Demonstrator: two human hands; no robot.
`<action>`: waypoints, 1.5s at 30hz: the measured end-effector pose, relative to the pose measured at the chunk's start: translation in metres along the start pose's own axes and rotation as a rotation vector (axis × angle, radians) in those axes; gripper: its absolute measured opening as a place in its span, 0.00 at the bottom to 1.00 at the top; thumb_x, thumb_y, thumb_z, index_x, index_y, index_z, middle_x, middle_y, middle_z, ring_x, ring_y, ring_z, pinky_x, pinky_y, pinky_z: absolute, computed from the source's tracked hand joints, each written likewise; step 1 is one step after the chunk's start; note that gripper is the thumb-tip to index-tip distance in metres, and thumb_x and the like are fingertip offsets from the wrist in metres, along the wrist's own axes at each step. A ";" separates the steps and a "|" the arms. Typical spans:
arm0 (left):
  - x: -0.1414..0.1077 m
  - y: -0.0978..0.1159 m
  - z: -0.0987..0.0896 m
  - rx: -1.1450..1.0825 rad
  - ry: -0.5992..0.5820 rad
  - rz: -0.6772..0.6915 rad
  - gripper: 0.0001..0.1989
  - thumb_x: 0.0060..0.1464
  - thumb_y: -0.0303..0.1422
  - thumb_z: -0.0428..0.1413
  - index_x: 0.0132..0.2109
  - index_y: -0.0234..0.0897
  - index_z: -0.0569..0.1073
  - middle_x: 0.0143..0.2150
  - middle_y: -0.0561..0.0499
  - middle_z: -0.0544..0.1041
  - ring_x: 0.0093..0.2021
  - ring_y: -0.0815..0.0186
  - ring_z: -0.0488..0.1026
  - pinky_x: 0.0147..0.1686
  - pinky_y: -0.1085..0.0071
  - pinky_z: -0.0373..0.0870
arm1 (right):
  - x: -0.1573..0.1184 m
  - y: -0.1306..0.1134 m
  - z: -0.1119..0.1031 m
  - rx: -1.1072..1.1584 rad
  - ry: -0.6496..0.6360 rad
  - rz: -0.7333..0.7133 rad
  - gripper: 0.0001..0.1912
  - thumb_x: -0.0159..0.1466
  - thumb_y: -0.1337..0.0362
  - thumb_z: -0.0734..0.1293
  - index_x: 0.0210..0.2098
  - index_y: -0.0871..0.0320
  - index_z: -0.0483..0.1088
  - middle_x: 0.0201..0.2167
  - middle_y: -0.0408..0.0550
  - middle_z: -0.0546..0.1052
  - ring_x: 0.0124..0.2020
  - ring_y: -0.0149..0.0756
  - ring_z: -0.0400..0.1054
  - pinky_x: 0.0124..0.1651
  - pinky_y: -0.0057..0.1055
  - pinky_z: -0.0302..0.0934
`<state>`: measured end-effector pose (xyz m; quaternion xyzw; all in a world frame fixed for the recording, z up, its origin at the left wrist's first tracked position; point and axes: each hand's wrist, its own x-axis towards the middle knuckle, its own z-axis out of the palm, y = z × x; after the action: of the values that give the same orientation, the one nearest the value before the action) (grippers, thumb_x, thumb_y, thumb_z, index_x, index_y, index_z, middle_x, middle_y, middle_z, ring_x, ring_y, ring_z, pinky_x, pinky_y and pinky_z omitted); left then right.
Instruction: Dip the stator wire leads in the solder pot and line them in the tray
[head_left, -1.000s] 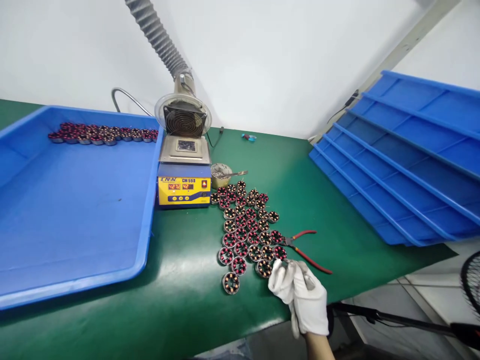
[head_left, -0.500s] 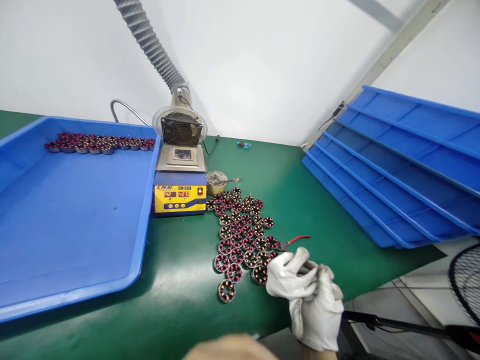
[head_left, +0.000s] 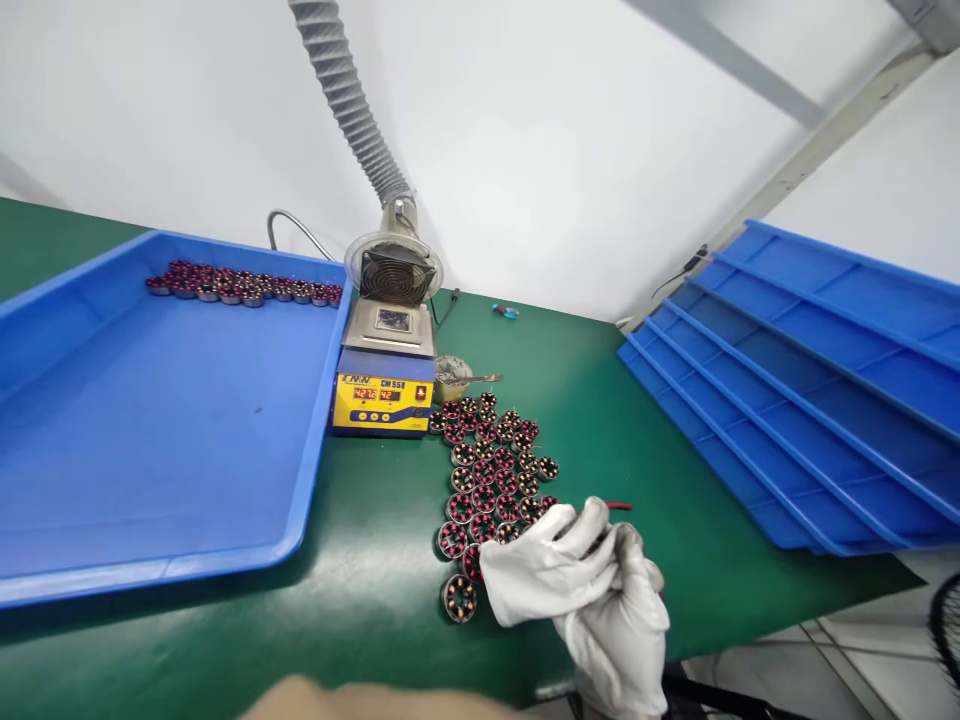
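Observation:
My left hand (head_left: 546, 568) and my right hand (head_left: 624, 625), both in white gloves, are pressed together over the front right of the green table. The fingers of both are bent and closed around something small and dark, mostly hidden between them. Just left of and beneath my left hand lie round wound coils (head_left: 484, 498) with red or copper windings, spread in uneven rows; one coil (head_left: 459, 598) sits at the near end. Behind my fingers, a red plier handle (head_left: 619, 506) shows.
A blue tray (head_left: 311, 430) on the left holds more coils (head_left: 240, 285) along its back. Beside it stands a yellow-fronted CM558 heater (head_left: 382, 400) under a ribbed duct (head_left: 349, 95). A small pot (head_left: 452, 378) bears a tool. Stacked blue trays (head_left: 810, 390) lean at right.
The camera view has shifted, so the heater and trays appear farther right. My hands stay together, with my left hand now covering more of the near coils. Only the pliers' handle still shows.

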<state>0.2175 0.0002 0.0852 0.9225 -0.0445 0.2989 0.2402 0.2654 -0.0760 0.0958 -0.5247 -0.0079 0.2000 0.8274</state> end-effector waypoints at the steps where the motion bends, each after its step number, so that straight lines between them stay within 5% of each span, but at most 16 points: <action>1: 0.005 -0.005 0.002 0.165 0.029 0.126 0.16 0.54 0.18 0.47 0.43 0.36 0.74 0.48 0.48 0.76 0.53 0.57 0.68 0.47 0.65 0.70 | 0.000 -0.002 0.004 0.089 0.027 0.072 0.07 0.46 0.58 0.74 0.24 0.49 0.73 0.25 0.35 0.80 0.29 0.30 0.76 0.36 0.25 0.70; 5: 0.017 -0.016 -0.006 0.398 0.064 0.313 0.15 0.59 0.22 0.43 0.40 0.30 0.75 0.44 0.43 0.75 0.57 0.50 0.61 0.45 0.63 0.68 | 0.007 -0.008 0.014 0.239 0.003 0.274 0.04 0.48 0.60 0.73 0.23 0.49 0.75 0.24 0.36 0.81 0.26 0.32 0.76 0.41 0.31 0.69; 13: 0.033 -0.032 -0.028 0.537 0.083 0.479 0.10 0.57 0.24 0.50 0.30 0.33 0.74 0.34 0.44 0.76 0.49 0.52 0.68 0.36 0.63 0.65 | 0.012 -0.013 0.030 0.271 -0.006 0.447 0.08 0.56 0.57 0.67 0.24 0.50 0.76 0.23 0.38 0.81 0.25 0.31 0.75 0.29 0.25 0.67; 23: 0.019 -0.024 -0.029 0.665 0.120 0.359 0.12 0.58 0.27 0.48 0.34 0.38 0.76 0.39 0.49 0.78 0.50 0.58 0.67 0.38 0.66 0.64 | 0.011 -0.006 0.022 0.189 -0.195 0.404 0.04 0.50 0.57 0.72 0.26 0.49 0.76 0.25 0.37 0.81 0.28 0.33 0.76 0.41 0.30 0.68; 32: 0.020 -0.024 -0.028 0.619 0.014 0.308 0.12 0.59 0.26 0.47 0.40 0.32 0.75 0.42 0.45 0.77 0.53 0.54 0.64 0.41 0.65 0.65 | 0.002 -0.012 0.035 0.137 -0.055 0.502 0.16 0.62 0.52 0.59 0.29 0.48 0.76 0.27 0.39 0.81 0.29 0.33 0.76 0.43 0.35 0.68; 36: 0.027 -0.027 -0.031 0.560 -0.019 0.397 0.13 0.60 0.25 0.46 0.36 0.32 0.75 0.40 0.47 0.77 0.54 0.55 0.64 0.42 0.66 0.64 | 0.006 -0.013 0.040 0.120 -0.006 0.412 0.15 0.61 0.52 0.60 0.31 0.50 0.77 0.28 0.41 0.82 0.29 0.34 0.76 0.37 0.33 0.68; 40: 0.038 -0.024 -0.037 0.498 -0.064 0.378 0.08 0.55 0.29 0.55 0.29 0.35 0.75 0.35 0.48 0.77 0.50 0.55 0.67 0.39 0.65 0.66 | 0.006 -0.021 0.046 0.133 0.028 0.397 0.19 0.63 0.55 0.57 0.27 0.51 0.76 0.23 0.40 0.80 0.24 0.29 0.74 0.31 0.24 0.67; 45: 0.049 -0.017 -0.048 0.347 -0.057 0.289 0.11 0.45 0.28 0.63 0.20 0.37 0.70 0.24 0.55 0.74 0.37 0.63 0.71 0.37 0.67 0.67 | 0.001 -0.024 0.046 0.132 -0.017 0.403 0.18 0.61 0.54 0.58 0.27 0.51 0.76 0.24 0.42 0.81 0.27 0.32 0.75 0.39 0.30 0.68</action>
<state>0.2363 0.0406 0.1402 0.9421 -0.1307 0.3071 0.0314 0.2636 -0.0442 0.1371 -0.4584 0.1035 0.3658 0.8033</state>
